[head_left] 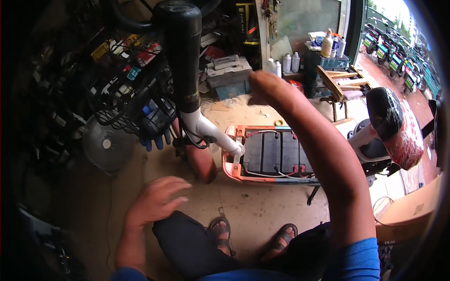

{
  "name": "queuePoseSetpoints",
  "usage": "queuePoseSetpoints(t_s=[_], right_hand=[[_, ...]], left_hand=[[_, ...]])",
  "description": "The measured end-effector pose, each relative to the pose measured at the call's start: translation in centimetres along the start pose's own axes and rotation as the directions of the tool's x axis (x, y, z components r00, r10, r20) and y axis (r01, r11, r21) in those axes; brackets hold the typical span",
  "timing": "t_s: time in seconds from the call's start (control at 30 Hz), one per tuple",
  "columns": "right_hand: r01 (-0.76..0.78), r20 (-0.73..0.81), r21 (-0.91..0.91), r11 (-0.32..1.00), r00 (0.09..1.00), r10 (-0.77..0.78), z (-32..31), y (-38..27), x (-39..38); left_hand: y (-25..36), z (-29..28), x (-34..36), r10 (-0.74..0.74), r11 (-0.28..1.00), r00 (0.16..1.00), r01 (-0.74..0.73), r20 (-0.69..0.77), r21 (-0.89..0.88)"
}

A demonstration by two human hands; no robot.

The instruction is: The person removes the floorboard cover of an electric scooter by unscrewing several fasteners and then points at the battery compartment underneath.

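My left hand (159, 199) hovers above my dark-trousered knee, fingers curved and apart with nothing between them. My right hand (265, 84) is raised beyond the scooter deck, its fingers curled down; whatever they may hold is hidden. An electric scooter's open deck (226, 166) has an orange rim and holds several black batteries (255, 150) with red and white leads. Its white steering tube (215, 133) rises into a black stem (185, 70). A black wire basket (117, 112) with a blue glove (154, 139) is at the front, above a reddish mudguard (201, 164).
A grey fan (108, 144) and piled clutter stand left. Spray cans (287, 63), crates (328, 61) and a wooden frame (347, 84) are behind. The scooter's red seat (403, 140) and a cardboard box (412, 210) are right. Parked scooters (398, 61) line the pavement outside.
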State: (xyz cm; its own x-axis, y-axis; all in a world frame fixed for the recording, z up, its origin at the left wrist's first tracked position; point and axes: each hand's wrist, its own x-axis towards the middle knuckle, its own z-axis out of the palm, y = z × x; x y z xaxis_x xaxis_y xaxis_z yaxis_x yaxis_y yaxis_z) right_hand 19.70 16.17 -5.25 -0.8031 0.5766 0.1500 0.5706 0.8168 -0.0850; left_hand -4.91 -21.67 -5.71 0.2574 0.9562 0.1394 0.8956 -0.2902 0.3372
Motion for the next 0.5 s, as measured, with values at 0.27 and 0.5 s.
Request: queuePoseSetpoints(t_s=[0.27, 0.5], right_hand=[[0.017, 0.013, 0.292, 0.956, 1.000, -0.022, -3.3, -5.7, -14.4], [-0.326, 0.563, 0.047, 0.944, 0.790, 0.244, -0.3, -3.6, -32.0]], left_hand=[[7.0, 1.6, 8.2, 0.417, 0.909, 0.860, -0.405, 0.294, -0.103], [9.1, 8.1, 12.1, 0.331, 0.865, 0.681, -0.495, 0.653, 0.078]])
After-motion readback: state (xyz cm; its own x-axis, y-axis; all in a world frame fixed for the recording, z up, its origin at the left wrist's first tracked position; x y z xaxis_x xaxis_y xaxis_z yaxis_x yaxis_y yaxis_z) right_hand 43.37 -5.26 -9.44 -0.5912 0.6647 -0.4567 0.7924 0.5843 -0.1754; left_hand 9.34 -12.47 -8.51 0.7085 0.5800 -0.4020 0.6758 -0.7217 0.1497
